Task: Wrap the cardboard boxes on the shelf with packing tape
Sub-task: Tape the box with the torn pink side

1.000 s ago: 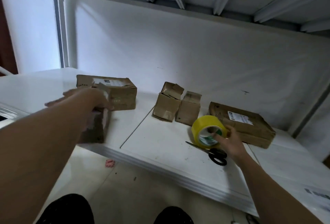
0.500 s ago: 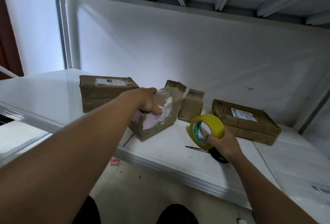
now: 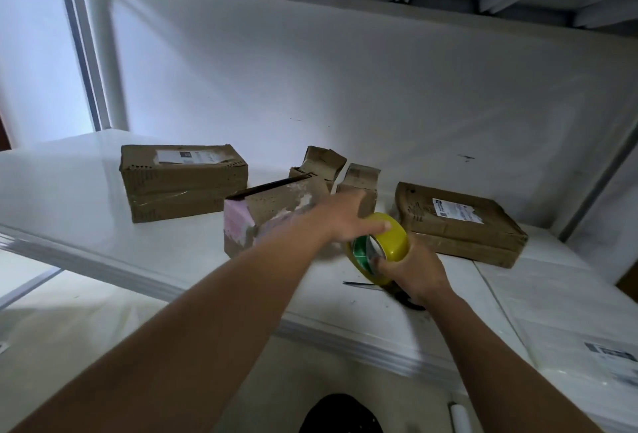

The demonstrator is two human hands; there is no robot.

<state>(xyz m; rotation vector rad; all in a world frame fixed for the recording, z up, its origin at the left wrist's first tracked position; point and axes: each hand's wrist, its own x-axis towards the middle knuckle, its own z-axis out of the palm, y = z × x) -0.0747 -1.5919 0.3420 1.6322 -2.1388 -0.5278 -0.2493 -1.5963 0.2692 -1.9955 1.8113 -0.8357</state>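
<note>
**A:** On the white shelf (image 3: 86,197), what's where?

**B:** Torn box with pink patches (image 3: 272,213) sits centre, near the front edge. Labelled box (image 3: 183,180) at its 9 o'clock, close beside it. Two small crumpled boxes behind it: one (image 3: 319,163) at 12, the other (image 3: 359,184) at 1 o'clock. Flat labelled box (image 3: 459,222) off at 3 o'clock, clear of the rest.

**A:** Tape?

**B:** Yellow tape roll (image 3: 379,242) held in the air above the shelf, between torn box and flat box, tilted with its green core facing left.

**A:** Hands?

**B:** Right hand (image 3: 412,270) grips the roll from below, fingers curled into the core, thumb against the outer band. Left hand (image 3: 345,218) reaches across at the roll's 10 o'clock, fingers straight, one fingertip lying on the top of the yellow band. It holds nothing.

**A:** Anything else?

**B:** Scissors (image 3: 376,287) flat on the shelf right under the right hand, at the roll's 6 o'clock; handles mostly hidden by the wrist, blades pointing to 9.
</note>
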